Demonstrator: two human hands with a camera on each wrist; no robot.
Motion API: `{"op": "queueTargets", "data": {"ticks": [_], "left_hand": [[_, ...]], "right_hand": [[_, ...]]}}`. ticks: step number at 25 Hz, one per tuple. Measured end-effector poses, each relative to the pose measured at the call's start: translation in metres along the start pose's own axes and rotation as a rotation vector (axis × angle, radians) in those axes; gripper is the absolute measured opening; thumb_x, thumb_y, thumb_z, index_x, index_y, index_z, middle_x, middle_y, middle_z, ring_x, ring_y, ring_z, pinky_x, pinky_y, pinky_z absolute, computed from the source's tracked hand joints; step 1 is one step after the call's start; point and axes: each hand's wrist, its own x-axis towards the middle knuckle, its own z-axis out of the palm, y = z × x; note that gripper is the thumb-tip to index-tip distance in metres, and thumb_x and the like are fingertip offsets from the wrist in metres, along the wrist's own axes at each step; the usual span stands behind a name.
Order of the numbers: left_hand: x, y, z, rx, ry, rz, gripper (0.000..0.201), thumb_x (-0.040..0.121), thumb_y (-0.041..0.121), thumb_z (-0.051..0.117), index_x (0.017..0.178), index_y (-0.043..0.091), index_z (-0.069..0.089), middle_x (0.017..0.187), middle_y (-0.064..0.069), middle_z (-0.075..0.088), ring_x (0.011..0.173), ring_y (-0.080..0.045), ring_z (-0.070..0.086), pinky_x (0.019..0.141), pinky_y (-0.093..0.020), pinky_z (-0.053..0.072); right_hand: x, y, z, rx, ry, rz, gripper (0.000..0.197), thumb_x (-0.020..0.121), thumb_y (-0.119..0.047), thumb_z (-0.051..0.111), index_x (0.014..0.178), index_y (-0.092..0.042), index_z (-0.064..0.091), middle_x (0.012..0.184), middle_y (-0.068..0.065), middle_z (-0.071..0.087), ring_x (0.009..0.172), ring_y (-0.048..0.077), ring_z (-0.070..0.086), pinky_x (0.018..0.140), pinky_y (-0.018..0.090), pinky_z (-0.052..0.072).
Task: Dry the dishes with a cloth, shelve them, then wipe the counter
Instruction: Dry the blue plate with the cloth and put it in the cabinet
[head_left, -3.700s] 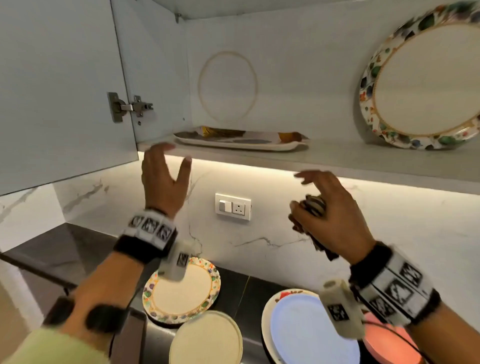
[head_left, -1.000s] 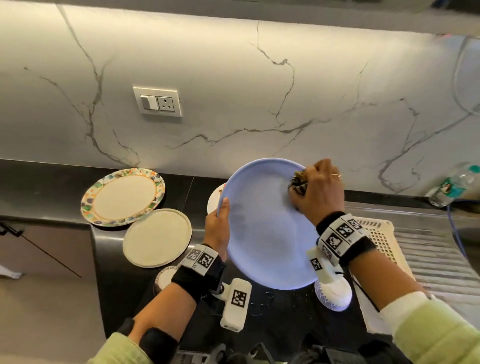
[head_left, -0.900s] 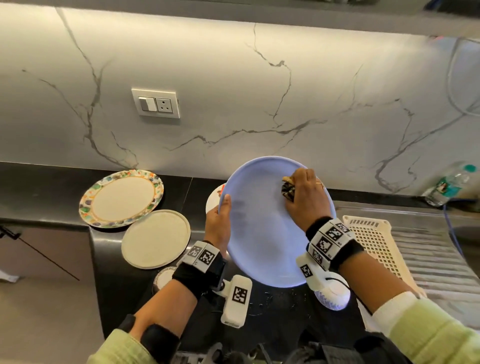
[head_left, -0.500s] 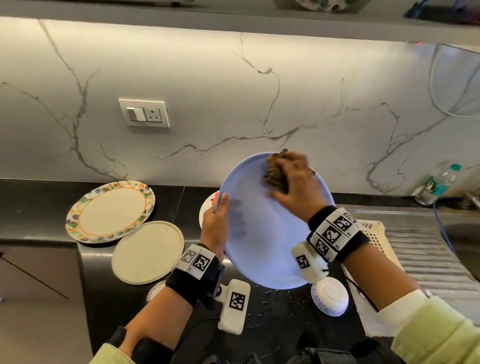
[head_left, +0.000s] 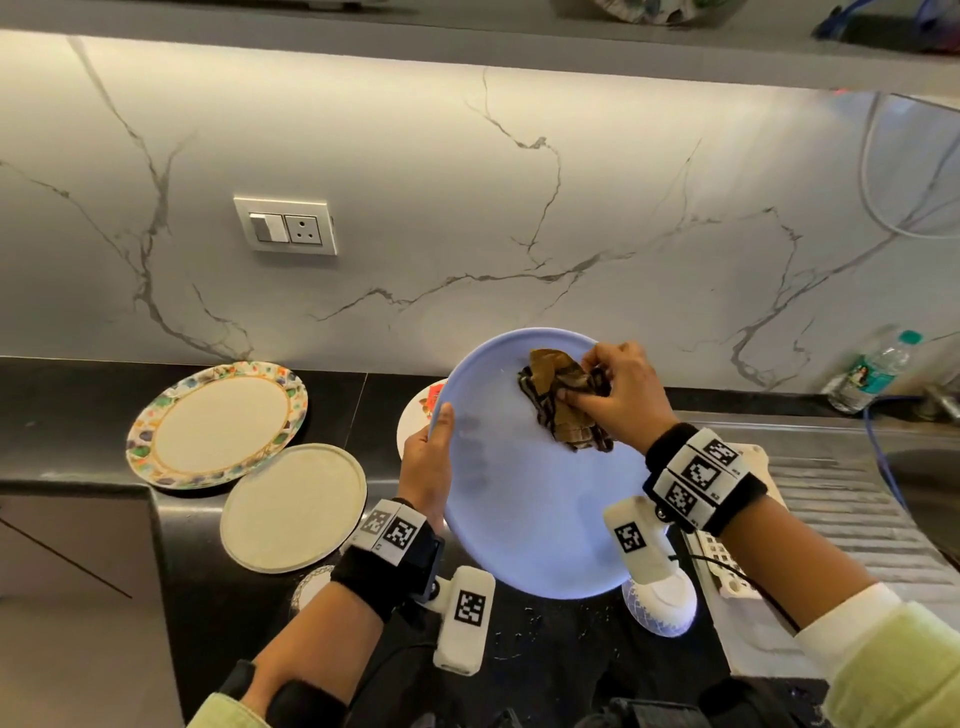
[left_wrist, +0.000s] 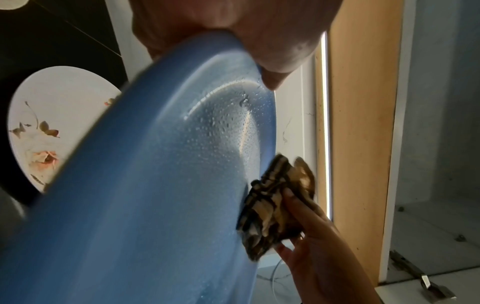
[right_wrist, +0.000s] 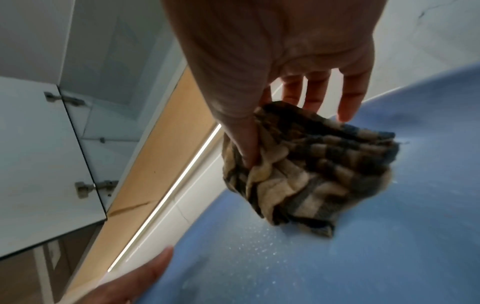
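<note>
From the head camera, a person's left hand (head_left: 429, 464) grips the left rim of a blue plate (head_left: 524, 514), thumb on its face, holding it tilted above the black counter (head_left: 78, 415). The right hand (head_left: 615, 396) pinches a bunched striped cloth (head_left: 561, 397) and presses it onto the plate's upper part, just inside the far rim. A floral-rimmed plate (head_left: 215, 423) and a plain cream plate (head_left: 293, 506) lie to the left near the counter's front edge, the cream one overhanging it slightly. A white flowered plate (head_left: 421, 410) shows partly from behind the blue one. A small white bowl (head_left: 660, 608) sits upside down below the right wrist, beside a white basket (head_left: 727, 566) on the ridged drainboard (head_left: 831, 499). A water bottle (head_left: 872, 371) stands at the backsplash, far right.

From the left wrist, the thumb (left_wrist: 275, 67) curls over the blue plate's (left_wrist: 145, 185) rim; droplets dot its face beside the cloth (left_wrist: 275, 203).

From the right wrist, thumb and fingers (right_wrist: 249, 148) clasp the cloth (right_wrist: 311, 170) against the plate (right_wrist: 363, 257); three fingers extend past it, toward the rim. The left thumb (right_wrist: 145, 273) lies on the near rim.
</note>
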Motion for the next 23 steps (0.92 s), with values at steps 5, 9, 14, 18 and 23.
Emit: {"op": "queueTargets", "data": {"ticks": [5, 9, 14, 18, 23], "left_hand": [[0.003, 0.005, -0.001, -0.042, 0.013, -0.001, 0.04, 0.098, 0.043, 0.035, 0.104, 0.012, 0.058, 0.089, -0.007, 0.061, 0.078, -0.019, 0.058, 0.063, -0.026, 0.048], [0.001, -0.002, 0.006, -0.037, -0.005, -0.019, 0.039, 0.094, 0.049, 0.042, 0.095, 0.015, 0.062, 0.101, -0.016, 0.063, 0.097, -0.034, 0.06, 0.087, -0.047, 0.051], [0.004, -0.007, -0.004, -0.041, 0.02, -0.024, 0.032, 0.096, 0.046, 0.039, 0.089, 0.019, 0.056, 0.089, -0.007, 0.062, 0.085, -0.023, 0.06, 0.073, -0.033, 0.051], [0.003, -0.013, -0.004, -0.006, -0.022, 0.01, 0.041, 0.093, 0.052, 0.042, 0.1, 0.017, 0.06, 0.101, -0.013, 0.064, 0.097, -0.028, 0.061, 0.091, -0.047, 0.049], [-0.001, -0.004, 0.003, 0.057, 0.029, 0.214, 0.041, 0.096, 0.042, 0.04, 0.068, 0.014, 0.052, 0.057, -0.003, 0.044, 0.058, -0.017, 0.043, 0.059, -0.03, 0.036]], "right_hand": [[-0.011, -0.013, -0.023, -0.219, 0.305, -0.265, 0.025, 0.077, -0.006, 0.067, 0.093, -0.008, 0.048, 0.088, 0.012, 0.053, 0.067, 0.029, 0.052, 0.058, 0.028, 0.035], [-0.012, -0.018, 0.001, -0.428, 0.205, -0.407, 0.039, 0.071, -0.017, 0.068, 0.102, -0.019, 0.044, 0.086, 0.009, 0.064, 0.075, 0.033, 0.062, 0.067, 0.037, 0.045], [-0.033, -0.002, 0.019, 0.013, -0.119, -0.269, 0.069, 0.086, -0.06, 0.049, 0.139, -0.016, 0.044, 0.137, -0.004, 0.048, 0.131, 0.018, 0.043, 0.11, 0.028, 0.03], [-0.028, 0.014, 0.033, -0.523, -0.181, -0.332, 0.091, 0.077, -0.081, 0.001, 0.148, -0.025, -0.008, 0.155, -0.004, -0.013, 0.145, 0.02, -0.011, 0.117, 0.043, -0.006], [-0.024, 0.014, 0.046, -0.571, -0.092, -0.386, 0.072, 0.093, -0.061, 0.021, 0.147, -0.014, 0.027, 0.153, 0.011, 0.027, 0.139, 0.032, 0.025, 0.112, 0.05, 0.02]]}}
